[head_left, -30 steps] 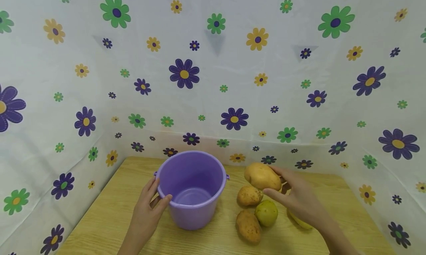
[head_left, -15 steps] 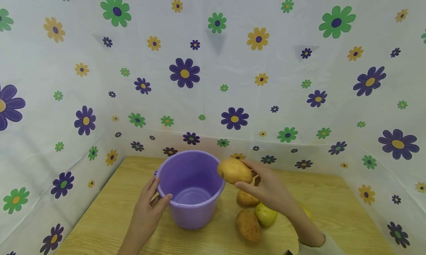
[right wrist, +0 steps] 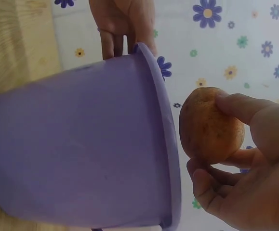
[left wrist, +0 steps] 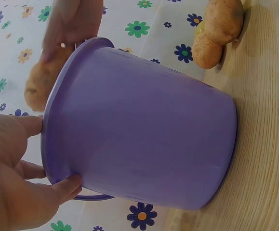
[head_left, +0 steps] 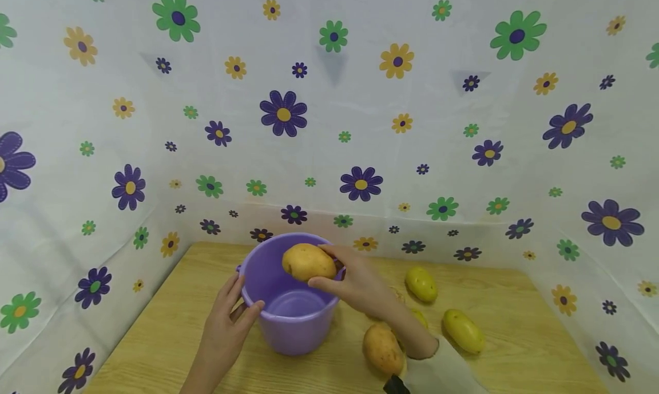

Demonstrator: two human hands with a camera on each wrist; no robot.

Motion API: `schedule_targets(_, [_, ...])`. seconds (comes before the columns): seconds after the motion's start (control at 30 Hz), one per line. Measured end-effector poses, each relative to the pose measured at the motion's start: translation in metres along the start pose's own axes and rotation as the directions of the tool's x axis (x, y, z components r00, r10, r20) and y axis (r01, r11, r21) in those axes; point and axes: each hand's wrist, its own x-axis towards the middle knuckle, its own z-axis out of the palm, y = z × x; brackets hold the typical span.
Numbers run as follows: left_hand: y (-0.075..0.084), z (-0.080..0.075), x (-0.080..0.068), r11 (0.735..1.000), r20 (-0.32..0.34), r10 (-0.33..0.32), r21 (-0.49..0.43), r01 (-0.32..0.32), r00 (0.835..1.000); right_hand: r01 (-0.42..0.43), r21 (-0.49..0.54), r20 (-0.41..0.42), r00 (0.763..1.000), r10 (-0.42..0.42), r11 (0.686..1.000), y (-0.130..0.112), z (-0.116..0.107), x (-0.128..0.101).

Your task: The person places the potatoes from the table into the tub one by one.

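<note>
A purple bucket point(head_left: 296, 334) stands upright on the table. My left hand point(head_left: 223, 325) grips its rim on the left side, and the left wrist view shows the thumb and fingers on the bucket wall point(left wrist: 144, 130). My right hand point(head_left: 355, 282) holds a large tan potato point(head_left: 308, 262) over the bucket's mouth. From the right wrist view, that potato point(right wrist: 209, 126) sits between thumb and fingers, just beyond the rim and apart from it. The inside of the bucket that shows holds nothing; part is hidden behind the potato.
Right of the bucket lie a brown potato point(head_left: 383, 348) and another mostly behind the right forearm. Smooth yellow-green roundish produce point(head_left: 421, 284) lies farther right, with an oblong piece point(head_left: 463, 331) nearby. A white flowered sheet point(head_left: 329, 154) surrounds the wooden table point(head_left: 525, 325).
My right hand has carried the potato leftward from above the other produce to over the bucket. The left hand stays on the rim, and two yellow-green pieces at the right have come into fuller view.
</note>
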Motion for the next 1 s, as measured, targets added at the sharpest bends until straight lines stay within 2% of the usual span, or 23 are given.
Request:
schedule_targets(0.27, [0.000,0.000,0.000,1.000,0.002,0.002,-0.018,-0.002,1.000,0.044,-0.026,0.039,0.998,-0.043,0.999,-0.004,0.026,0.019])
schedule_targets(0.53, [-0.001,0.000,0.001,1.000,0.004,0.019,-0.025,-0.019,1.000,0.005,-0.085,0.108,0.994,0.005,0.996,-0.007,0.047,0.031])
schedule_targets(0.8, [-0.003,0.000,0.001,0.999,0.001,0.028,-0.030,-0.028,1.000,-0.029,-0.191,0.127,0.990,0.054,0.981,-0.012,0.058,0.035])
schedule_targets(1.0, [-0.003,-0.001,0.001,0.999,0.006,0.010,-0.042,-0.009,1.000,-0.054,-0.236,0.139,0.986,0.089,0.970,-0.012,0.066,0.038])
